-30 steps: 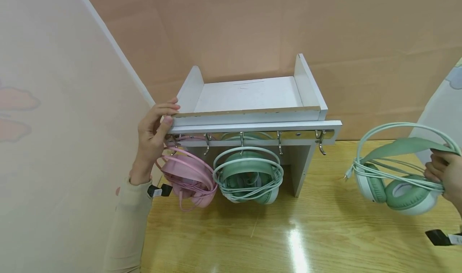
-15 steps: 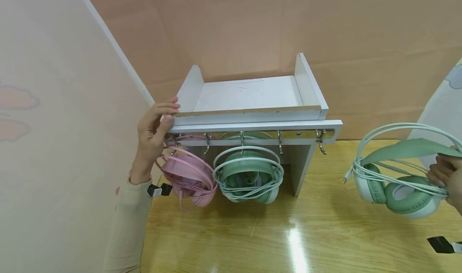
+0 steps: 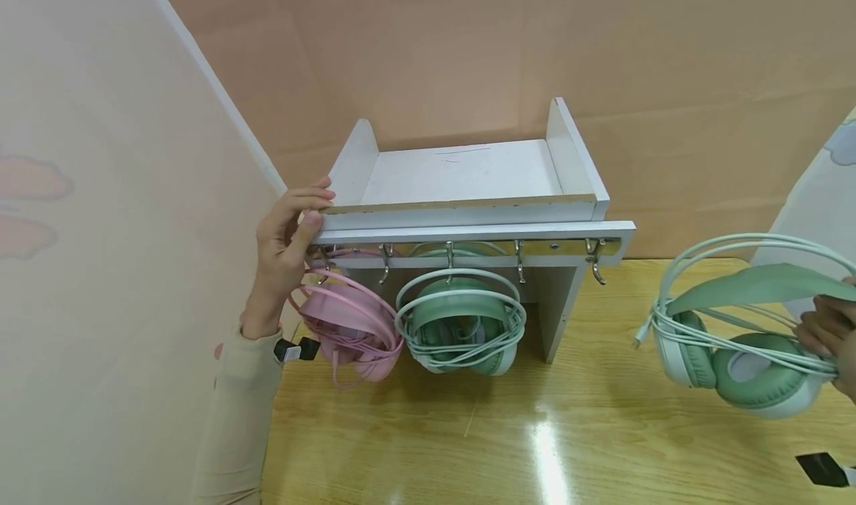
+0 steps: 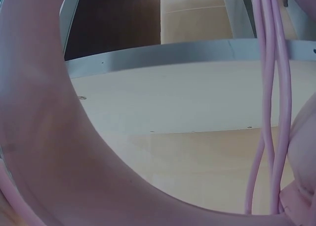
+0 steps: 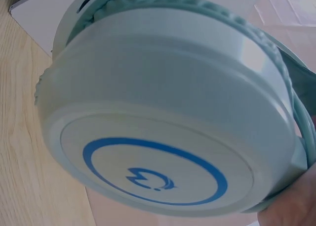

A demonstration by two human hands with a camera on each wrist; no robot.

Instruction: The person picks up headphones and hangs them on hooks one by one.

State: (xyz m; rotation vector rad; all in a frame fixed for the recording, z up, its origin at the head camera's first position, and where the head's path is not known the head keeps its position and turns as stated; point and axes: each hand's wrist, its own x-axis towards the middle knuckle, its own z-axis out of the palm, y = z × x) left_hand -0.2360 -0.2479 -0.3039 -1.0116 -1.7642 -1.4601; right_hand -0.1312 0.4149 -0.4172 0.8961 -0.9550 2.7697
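Note:
My left hand (image 3: 284, 238) grips the left front corner of a white shelf unit (image 3: 461, 217), fingers over the top and thumb on the front. Below it, pink headphones (image 3: 348, 308) hang from the rail; their band (image 4: 44, 117) and cables (image 4: 276, 102) fill much of the left wrist view. Green headphones (image 3: 461, 297) hang at the middle hook. At the right edge, my right hand (image 3: 832, 334) holds a second green pair (image 3: 762, 386) by one side, its cable wound round it. That pair's pale ear cup (image 5: 168, 82) covers most of the right wrist view.
Several metal hooks line the rail, one (image 3: 518, 261) right of the hanging green pair and another (image 3: 594, 261) at the right end. A pale wall panel (image 3: 120, 238) stands close on the left. The wooden surface (image 3: 468, 431) stretches in front.
My right hand has drifted slightly right and down with the green headphones, partly leaving the head view. My left hand and the hanging headphones stay in place.

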